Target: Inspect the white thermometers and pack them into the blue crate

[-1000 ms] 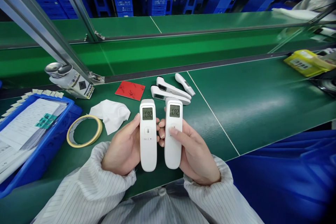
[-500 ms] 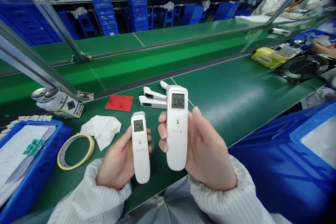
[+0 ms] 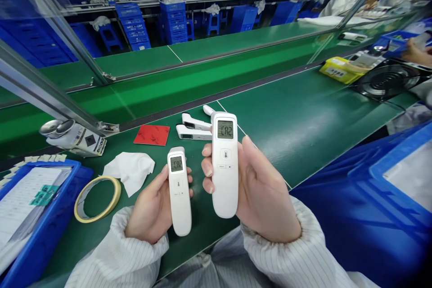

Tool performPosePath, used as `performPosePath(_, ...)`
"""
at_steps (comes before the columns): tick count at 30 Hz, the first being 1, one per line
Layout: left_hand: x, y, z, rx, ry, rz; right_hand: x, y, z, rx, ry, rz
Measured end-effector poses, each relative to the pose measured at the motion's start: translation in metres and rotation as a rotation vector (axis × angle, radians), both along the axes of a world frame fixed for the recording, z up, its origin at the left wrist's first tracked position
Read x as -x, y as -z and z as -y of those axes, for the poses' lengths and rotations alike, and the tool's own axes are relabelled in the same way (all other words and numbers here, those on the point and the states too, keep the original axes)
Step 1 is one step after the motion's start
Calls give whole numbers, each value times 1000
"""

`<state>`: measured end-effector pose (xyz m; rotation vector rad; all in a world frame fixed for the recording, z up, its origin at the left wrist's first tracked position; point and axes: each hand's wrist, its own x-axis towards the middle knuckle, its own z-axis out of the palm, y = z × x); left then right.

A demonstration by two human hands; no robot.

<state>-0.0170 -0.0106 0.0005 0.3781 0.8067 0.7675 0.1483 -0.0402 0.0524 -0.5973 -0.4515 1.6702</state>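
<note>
My left hand (image 3: pixel 151 204) grips a white infrared thermometer (image 3: pixel 178 191) upright, with its screen facing me. My right hand (image 3: pixel 266 195) holds a second white thermometer (image 3: pixel 225 164), higher and nearer the camera, with its lower end tucked in my fingers. The screens of both show a similar short code, and the right one looks like "CA2". Between them is a small gap. Beyond my hands, two more white thermometers (image 3: pixel 194 132) lie on the green bench mat (image 3: pixel 280 121), and a third tip (image 3: pixel 208 110) is partly hidden behind the raised thermometer.
A red pad (image 3: pixel 151 135), a white wipe (image 3: pixel 130 171) and a masking tape roll (image 3: pixel 97 200) lie left of my hands. Further left are a blue tray (image 3: pixel 43 198) holding papers and a metal-topped device (image 3: pixel 74 139). A co-worker's hand (image 3: pixel 416 51) is far right.
The view has swung left and upward since a second ago. The two thermometers have moved apart, with the right one raised nearer the camera. Both hands still hold theirs.
</note>
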Motion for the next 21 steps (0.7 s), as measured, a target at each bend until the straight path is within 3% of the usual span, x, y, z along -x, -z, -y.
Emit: performPosePath(21, 1, 1, 0, 50, 6, 29, 4, 5, 1, -4, -2, 49)
